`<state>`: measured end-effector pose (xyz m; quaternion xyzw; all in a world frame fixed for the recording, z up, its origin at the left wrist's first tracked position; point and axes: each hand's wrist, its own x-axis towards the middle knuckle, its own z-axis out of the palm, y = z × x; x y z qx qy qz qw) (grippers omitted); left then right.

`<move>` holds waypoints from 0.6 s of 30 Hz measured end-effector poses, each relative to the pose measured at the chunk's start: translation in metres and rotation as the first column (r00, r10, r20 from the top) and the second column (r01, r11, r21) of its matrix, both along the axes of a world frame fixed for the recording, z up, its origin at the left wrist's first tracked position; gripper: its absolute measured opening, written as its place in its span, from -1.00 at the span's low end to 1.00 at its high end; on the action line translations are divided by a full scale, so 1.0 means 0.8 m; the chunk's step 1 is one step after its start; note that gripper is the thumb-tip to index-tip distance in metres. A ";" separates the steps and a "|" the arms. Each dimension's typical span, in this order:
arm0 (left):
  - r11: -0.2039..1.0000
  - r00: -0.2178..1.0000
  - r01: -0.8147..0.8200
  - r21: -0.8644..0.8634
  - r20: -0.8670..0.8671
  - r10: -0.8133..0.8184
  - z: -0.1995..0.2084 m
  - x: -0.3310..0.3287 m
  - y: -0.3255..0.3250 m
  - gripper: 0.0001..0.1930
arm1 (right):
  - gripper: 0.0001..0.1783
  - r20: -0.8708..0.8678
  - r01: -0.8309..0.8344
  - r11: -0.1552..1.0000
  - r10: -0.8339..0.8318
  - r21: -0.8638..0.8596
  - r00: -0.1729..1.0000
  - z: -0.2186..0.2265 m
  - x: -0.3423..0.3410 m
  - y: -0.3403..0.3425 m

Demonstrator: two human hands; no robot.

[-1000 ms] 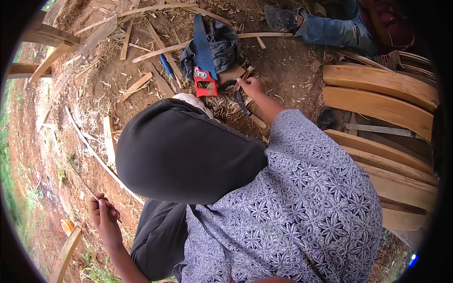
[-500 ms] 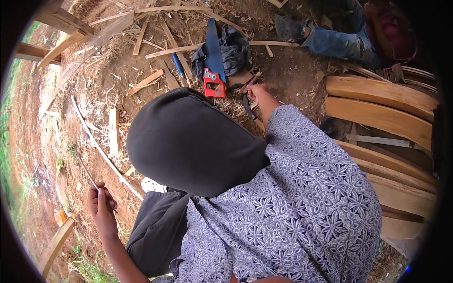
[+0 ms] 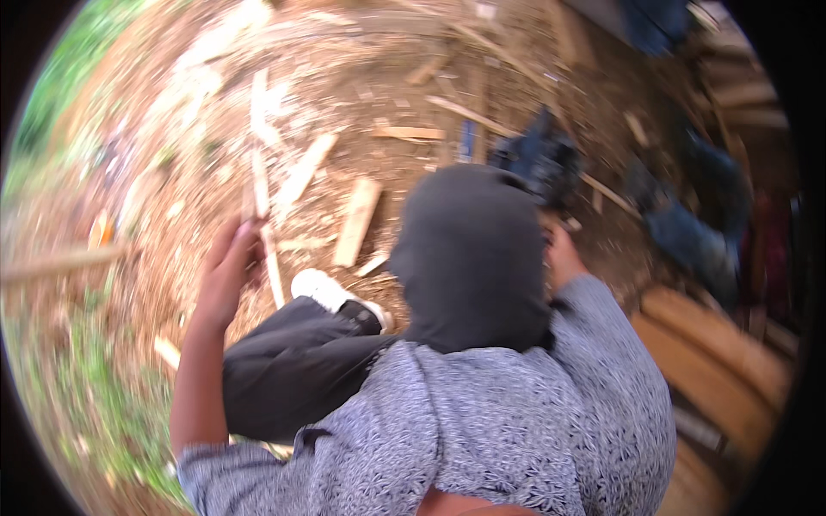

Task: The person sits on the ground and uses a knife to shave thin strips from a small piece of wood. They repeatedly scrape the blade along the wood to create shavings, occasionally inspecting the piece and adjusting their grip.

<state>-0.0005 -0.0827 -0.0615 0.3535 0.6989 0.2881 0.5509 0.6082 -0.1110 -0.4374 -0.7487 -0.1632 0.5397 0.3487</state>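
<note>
My left hand [image 3: 234, 262] is raised at the left, its fingers closed around a thin stick [image 3: 249, 198] that points away from me, blurred by motion. My right hand [image 3: 561, 251] is just beyond my dark-trousered knee [image 3: 473, 258], which hides part of it. Its fingers look curled, but what they hold is smeared and partly covered. A dark plastic bag [image 3: 546, 159] lies on the ground past that hand. The red-handled saw seen earlier is not visible now.
Wood offcuts [image 3: 357, 222] and shavings litter the dirt. A slim blue item [image 3: 467, 140] lies beside the bag. Curved planks [image 3: 714, 361] are stacked at the right, near another person's jeans-clad leg [image 3: 693, 245]. Grass [image 3: 95, 404] grows at the left.
The view has swung, so the bag and planks appear farther right. My right hand has drawn back toward my knee from the spot beside the saw. My left hand still holds the stick.
</note>
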 end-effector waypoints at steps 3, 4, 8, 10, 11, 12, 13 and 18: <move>0.992 0.991 0.124 0.032 0.051 -0.125 0.016 0.014 0.022 -0.71 | -0.60 0.082 0.276 0.951 -0.267 -0.140 0.960 0.014 0.015 0.006; 0.994 0.992 0.093 0.065 0.084 -0.099 0.019 0.019 0.021 -0.70 | -0.60 0.130 0.351 0.924 -0.333 -0.153 0.934 0.026 0.016 0.017; 0.994 0.982 0.034 0.103 0.182 -0.053 0.029 -0.001 0.006 -0.70 | -0.55 0.317 0.525 0.851 -0.492 -0.025 0.811 0.095 0.038 0.089; 0.986 0.975 0.018 0.165 0.217 -0.054 0.026 -0.001 0.010 -0.69 | -0.50 0.336 0.548 0.826 -0.557 0.130 0.759 0.137 0.072 0.133; 0.980 0.966 0.006 0.200 0.253 -0.058 0.025 -0.004 0.012 -0.69 | -0.53 0.289 0.469 0.841 -0.535 0.268 0.794 0.152 0.114 0.165; 0.968 0.947 0.003 0.252 0.309 -0.083 0.019 -0.004 0.018 -0.69 | -0.55 0.256 0.386 0.817 -0.519 0.428 0.815 0.180 0.160 0.191; 0.970 0.944 -0.018 0.243 0.324 -0.064 0.022 -0.008 0.018 -0.70 | -0.61 0.215 0.349 0.766 -0.526 0.539 0.823 0.201 0.132 0.219; 0.928 0.899 -0.228 0.295 0.429 0.084 0.042 0.005 0.025 -0.68 | -0.69 0.080 -0.083 0.602 0.032 0.794 0.996 0.445 -0.089 0.322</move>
